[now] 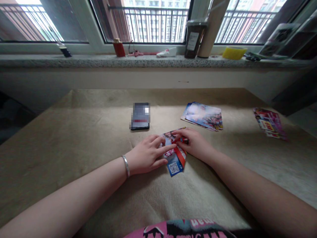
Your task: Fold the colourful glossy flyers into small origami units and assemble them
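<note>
A small colourful leaflet (175, 162) with a red band and a QR code lies on the beige cloth (74, 148) in front of me. My left hand (146, 154), with a silver bracelet on the wrist, rests on the leaflet's left side, fingers pressed flat on the paper. My right hand (194, 143) is at the leaflet's upper right edge, fingers curled in a pinch on the paper's top. A dark phone (140, 116) lies just beyond my left hand.
A stack of printed leaflets (203, 115) lies at the centre right, and another pile (269, 123) at the far right. The window sill (99, 61) carries a red object, a dark jar, a cardboard tube and a yellow tape roll.
</note>
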{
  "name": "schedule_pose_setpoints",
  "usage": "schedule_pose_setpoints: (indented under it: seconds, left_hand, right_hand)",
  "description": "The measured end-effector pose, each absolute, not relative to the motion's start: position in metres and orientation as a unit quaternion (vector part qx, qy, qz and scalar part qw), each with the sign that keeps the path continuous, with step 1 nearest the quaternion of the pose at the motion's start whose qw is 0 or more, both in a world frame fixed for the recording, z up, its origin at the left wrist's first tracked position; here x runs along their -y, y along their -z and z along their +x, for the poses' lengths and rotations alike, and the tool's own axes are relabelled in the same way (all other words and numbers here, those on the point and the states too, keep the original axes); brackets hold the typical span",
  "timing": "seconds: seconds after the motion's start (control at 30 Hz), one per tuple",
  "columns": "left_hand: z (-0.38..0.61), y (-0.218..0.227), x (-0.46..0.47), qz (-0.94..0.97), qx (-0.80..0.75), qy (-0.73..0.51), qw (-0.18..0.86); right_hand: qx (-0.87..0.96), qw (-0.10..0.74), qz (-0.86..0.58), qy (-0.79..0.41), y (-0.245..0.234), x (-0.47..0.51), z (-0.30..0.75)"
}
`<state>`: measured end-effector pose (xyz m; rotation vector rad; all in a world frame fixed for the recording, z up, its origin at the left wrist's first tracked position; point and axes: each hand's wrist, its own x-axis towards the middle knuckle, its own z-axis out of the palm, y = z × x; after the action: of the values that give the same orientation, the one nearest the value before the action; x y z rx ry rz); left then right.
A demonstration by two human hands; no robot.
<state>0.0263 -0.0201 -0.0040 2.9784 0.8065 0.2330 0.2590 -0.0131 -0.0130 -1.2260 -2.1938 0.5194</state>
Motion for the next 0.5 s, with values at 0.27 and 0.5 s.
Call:
schedule_pose_setpoints:
  seconds: [0.27, 0.5]
  left_hand:
    - [0.026, 0.004, 0.021, 0.959, -0.269, -0.089, 0.023]
    - [0.022, 0.003, 0.02, 0.958, -0.27, -0.09, 0.044]
  right_hand:
    - [0.828, 0.299, -0.443, -0.171, 0.014, 0.014, 0.258]
    - [0.885, 0.267, -0.368, -0.1, 0.002, 0.017, 0.282]
